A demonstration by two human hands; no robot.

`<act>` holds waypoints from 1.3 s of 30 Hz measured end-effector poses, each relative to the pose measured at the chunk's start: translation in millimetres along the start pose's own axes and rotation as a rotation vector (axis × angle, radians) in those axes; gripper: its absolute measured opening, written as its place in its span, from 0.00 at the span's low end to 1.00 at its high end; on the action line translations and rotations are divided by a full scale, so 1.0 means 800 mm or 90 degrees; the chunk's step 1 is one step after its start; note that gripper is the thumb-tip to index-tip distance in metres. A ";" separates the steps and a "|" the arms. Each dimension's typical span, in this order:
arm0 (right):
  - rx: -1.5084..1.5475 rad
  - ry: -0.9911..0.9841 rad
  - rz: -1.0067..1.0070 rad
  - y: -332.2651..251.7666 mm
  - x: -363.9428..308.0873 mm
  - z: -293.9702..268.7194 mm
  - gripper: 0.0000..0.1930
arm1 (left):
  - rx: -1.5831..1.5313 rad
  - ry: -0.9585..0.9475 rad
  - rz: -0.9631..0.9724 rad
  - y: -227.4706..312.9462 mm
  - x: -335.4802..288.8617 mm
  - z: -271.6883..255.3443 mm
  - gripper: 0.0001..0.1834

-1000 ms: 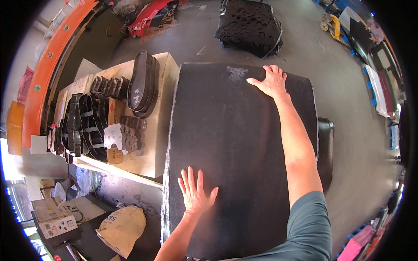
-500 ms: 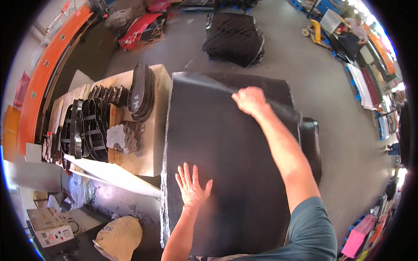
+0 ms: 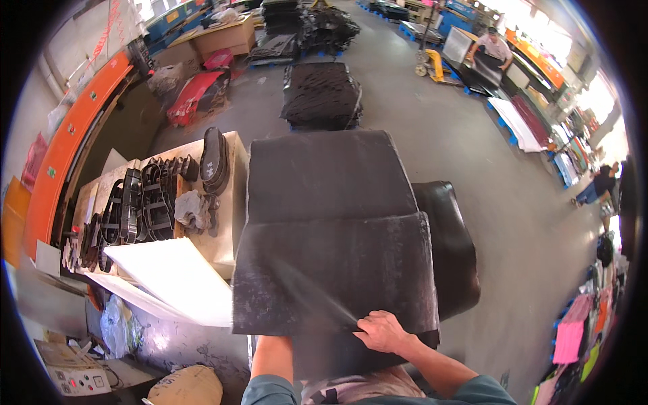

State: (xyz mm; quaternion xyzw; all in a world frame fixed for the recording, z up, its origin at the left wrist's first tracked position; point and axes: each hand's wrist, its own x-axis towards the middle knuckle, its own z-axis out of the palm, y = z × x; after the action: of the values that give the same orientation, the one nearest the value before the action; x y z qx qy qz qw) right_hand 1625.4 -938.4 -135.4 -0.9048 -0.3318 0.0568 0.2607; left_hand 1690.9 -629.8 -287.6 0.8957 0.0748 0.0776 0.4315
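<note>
Since half a second ago the far edge of the black rubber sheet [image 3: 331,270] has been drawn toward the person, so the sheet now lies folded over itself, its dusty underside facing up. Left of the hands, a low worktop [image 3: 226,239] carries rows of black shoe soles [image 3: 145,202] and a crumpled grey rag [image 3: 192,209], with a white board [image 3: 172,277] leaning off its near edge. The left forearm runs under the folded flap, so the left hand is hidden and I cannot tell whether it grips anything. The right hand [image 3: 383,332] is clamped on the near edge of the folded sheet, fingers curled over it. Beyond both hands lies the uncovered part of the stack [image 3: 331,179]. Right of the hands, a black stool [image 3: 449,250] stands just beside the sheet.
</note>
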 end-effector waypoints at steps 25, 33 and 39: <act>0.210 -0.066 -0.055 -0.472 -0.321 -0.015 0.21 | -0.837 -0.058 -0.214 -0.048 -0.390 -0.346 0.08; 0.373 -0.347 -0.083 -0.477 -0.367 0.004 0.25 | -0.560 0.043 0.047 -0.095 -0.587 -0.330 0.10; 0.667 -0.427 -0.065 -0.516 -0.386 0.002 0.29 | -0.542 0.002 0.048 -0.152 -0.650 -0.422 0.14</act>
State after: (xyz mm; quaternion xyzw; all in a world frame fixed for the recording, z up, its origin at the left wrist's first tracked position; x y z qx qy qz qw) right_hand 1150.6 -867.0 52.1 -0.5725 -0.3668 0.4806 0.5538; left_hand 1106.5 -402.3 -214.3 0.6398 0.0036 0.1185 0.7594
